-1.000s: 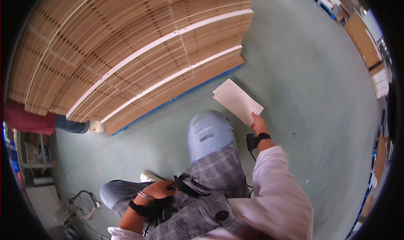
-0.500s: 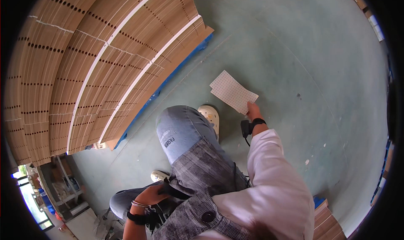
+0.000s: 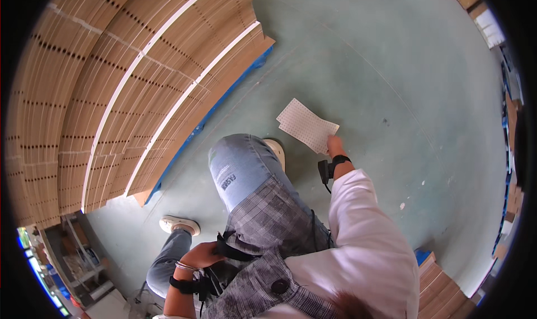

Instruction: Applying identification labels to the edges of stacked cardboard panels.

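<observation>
My right hand (image 3: pixel 335 145) is stretched forward over the floor, its fingers closed on the near corner of white sheets (image 3: pixel 306 126). They are covered in small, regularly spaced dots and overlap unevenly at the far end; I cannot tell how many there are. Close to my waist, my left hand (image 3: pixel 202 255) is closed at a black strap (image 3: pixel 235 251) that lies over the grey checked apron (image 3: pixel 260 215). Its fingertips are partly hidden there. Both wrists wear black bands with small devices, and a bracelet circles the left one.
A tall stack of brown cardboard sheets (image 3: pixel 140 90), bound with white straps, rises at left on a blue base (image 3: pixel 215 112). More cardboard (image 3: pixel 442 288) stands at lower right. A cluttered shelf (image 3: pixel 84 257) is at lower left. Around my feet spreads the green-grey floor (image 3: pixel 386 84).
My left foot has stepped out to the left. The stack and floor marks have shifted slightly leftward in view. The right hand still holds the sheets, and the left stays at my waist.
</observation>
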Action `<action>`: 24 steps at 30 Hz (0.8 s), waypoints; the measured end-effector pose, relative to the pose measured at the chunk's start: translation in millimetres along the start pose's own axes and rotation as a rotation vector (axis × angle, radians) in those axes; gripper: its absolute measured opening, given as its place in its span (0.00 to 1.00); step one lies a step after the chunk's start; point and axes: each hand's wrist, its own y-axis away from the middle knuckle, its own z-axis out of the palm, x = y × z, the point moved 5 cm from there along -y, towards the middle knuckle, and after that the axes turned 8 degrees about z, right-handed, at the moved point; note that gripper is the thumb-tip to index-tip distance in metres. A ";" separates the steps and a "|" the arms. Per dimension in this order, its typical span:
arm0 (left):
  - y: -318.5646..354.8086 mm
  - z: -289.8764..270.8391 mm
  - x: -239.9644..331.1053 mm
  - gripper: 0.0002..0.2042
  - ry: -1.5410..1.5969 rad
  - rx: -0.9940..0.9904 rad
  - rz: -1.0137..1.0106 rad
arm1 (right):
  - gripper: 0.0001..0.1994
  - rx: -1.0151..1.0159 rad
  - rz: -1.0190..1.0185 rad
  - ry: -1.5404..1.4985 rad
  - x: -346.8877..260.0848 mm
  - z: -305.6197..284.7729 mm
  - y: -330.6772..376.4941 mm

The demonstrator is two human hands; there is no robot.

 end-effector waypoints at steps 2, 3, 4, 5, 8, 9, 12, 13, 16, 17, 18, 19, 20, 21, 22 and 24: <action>1.7 3.4 0.4 0.16 0.022 0.025 -0.019 | 0.18 -0.043 -0.052 0.203 6.4 12.2 -15.4; -8.5 2.2 -3.1 0.16 0.089 0.025 0.061 | 0.18 0.040 -0.051 0.221 64.7 -27.6 -52.4; -23.9 0.2 -1.2 0.16 0.136 0.006 0.203 | 0.17 0.331 -0.077 0.331 84.7 -121.1 -84.5; -36.7 -2.9 3.0 0.15 0.075 -0.002 0.335 | 0.17 0.633 -0.093 0.437 54.3 -197.1 -105.4; 13.8 -8.2 -20.4 0.14 0.105 0.182 0.012 | 0.16 0.084 -0.297 0.027 -31.1 -29.6 -0.3; 21.2 -15.0 -21.9 0.12 0.220 0.303 0.025 | 0.15 -0.069 -0.195 -0.334 -71.1 -43.7 46.3; 42.0 -52.7 -21.2 0.11 0.211 0.588 0.265 | 0.14 -0.289 -0.282 -0.661 -182.9 -115.4 174.4; 45.7 -62.5 -21.2 0.11 0.193 0.670 0.247 | 0.14 -0.331 -0.373 -0.678 -210.1 -132.9 206.8; 56.8 -95.5 -18.9 0.10 0.203 0.892 0.299 | 0.14 -0.502 -0.610 -0.712 -272.7 -163.8 324.0; 59.0 -103.1 -22.7 0.11 0.316 0.962 0.391 | 0.15 -0.648 -0.718 -0.738 -290.0 -158.3 362.3; 66.4 -109.4 -25.3 0.11 0.427 1.039 0.475 | 0.15 -0.687 -0.742 -0.711 -300.3 -144.0 385.6; 74.6 -114.1 -23.9 0.12 0.518 1.063 0.484 | 0.16 -0.804 -0.716 -0.715 -308.0 -124.3 406.9; 81.5 -117.9 -21.4 0.12 0.611 1.086 0.494 | 0.17 -0.920 -0.681 -0.713 -313.7 -102.9 426.6; 85.7 -121.9 -18.4 0.13 0.624 1.122 0.516 | 0.17 -0.959 -0.695 -0.675 -318.0 -85.0 445.5; 91.2 -125.9 -20.3 0.13 0.637 1.162 0.534 | 0.17 -1.028 -0.673 -0.599 -319.6 -62.3 464.9; 103.6 -138.6 -31.3 0.17 0.411 1.286 0.574 | 0.17 -1.122 -0.651 -0.484 -328.4 -22.3 493.7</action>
